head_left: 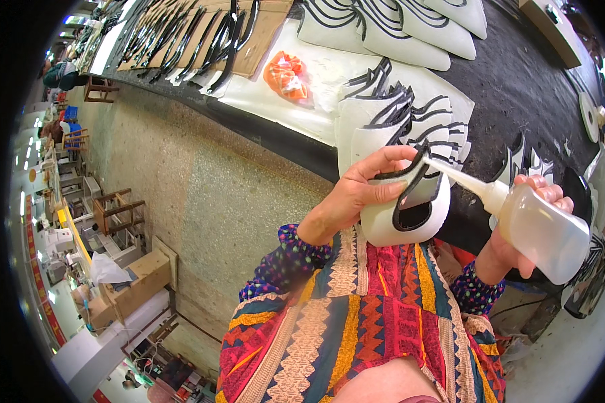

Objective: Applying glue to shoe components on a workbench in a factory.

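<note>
I see the left hand (364,189) pinching the black-edged white piece (383,227). To its right, the right hand (497,251) curls around the bottle (548,232), nozzle (458,177) slanting far and left to the piece's far end.

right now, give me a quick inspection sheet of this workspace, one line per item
surface: dark worktable, partly covered by a white sheet and brown cardboard
job's things: black-edged white piece and translucent squeeze bottle, its nozzle tip at the piece's black edge; contact unclear
clutter: orange-and-white bundle on the white sheet; black strips laid over the cardboard; more black-edged pieces stacked beyond the hands
hands: left hand holds the white piece; right hand grips the bottle
cables: thin pale cord-like loops at lower left, too small to be sure
surroundings: speckled floor and wooden stool to the left
</note>
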Demonstrator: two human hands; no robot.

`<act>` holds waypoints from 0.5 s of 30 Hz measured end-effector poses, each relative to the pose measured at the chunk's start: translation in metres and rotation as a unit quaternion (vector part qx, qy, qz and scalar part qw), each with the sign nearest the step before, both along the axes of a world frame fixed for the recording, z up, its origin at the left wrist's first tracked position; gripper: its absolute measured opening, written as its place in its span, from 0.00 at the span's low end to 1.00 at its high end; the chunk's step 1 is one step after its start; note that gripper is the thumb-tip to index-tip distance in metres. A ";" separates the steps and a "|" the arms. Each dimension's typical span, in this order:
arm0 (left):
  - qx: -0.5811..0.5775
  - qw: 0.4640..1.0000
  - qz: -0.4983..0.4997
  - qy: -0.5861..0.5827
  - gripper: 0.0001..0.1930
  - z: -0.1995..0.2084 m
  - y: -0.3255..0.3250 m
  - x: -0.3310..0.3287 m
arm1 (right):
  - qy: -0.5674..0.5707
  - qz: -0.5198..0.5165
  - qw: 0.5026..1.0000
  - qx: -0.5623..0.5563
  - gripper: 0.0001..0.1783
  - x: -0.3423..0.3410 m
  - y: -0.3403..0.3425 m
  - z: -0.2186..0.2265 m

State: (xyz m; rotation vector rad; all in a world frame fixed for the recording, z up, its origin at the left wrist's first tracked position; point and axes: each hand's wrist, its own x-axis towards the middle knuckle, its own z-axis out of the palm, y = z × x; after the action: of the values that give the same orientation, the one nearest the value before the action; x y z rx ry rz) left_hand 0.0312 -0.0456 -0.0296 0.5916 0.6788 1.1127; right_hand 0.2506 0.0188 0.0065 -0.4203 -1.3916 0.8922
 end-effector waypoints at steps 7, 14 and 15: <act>-0.011 1.000 0.003 -0.007 0.21 0.000 -0.001 0.001 | -0.016 0.078 0.997 0.021 0.50 0.003 0.003 0.003; -0.030 0.999 0.019 -0.005 0.22 0.000 -0.003 0.002 | 0.034 0.022 0.999 0.013 0.50 -0.001 0.010 0.000; -0.030 0.999 0.022 -0.001 0.22 0.000 -0.004 0.001 | 0.032 0.017 0.999 0.020 0.51 -0.001 0.011 -0.001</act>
State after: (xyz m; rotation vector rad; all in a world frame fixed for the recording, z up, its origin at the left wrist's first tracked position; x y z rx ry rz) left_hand 0.0324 -0.0492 -0.0299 0.5256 0.7232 1.1294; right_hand 0.2498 0.0298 0.0058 -0.3362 -1.3588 0.8970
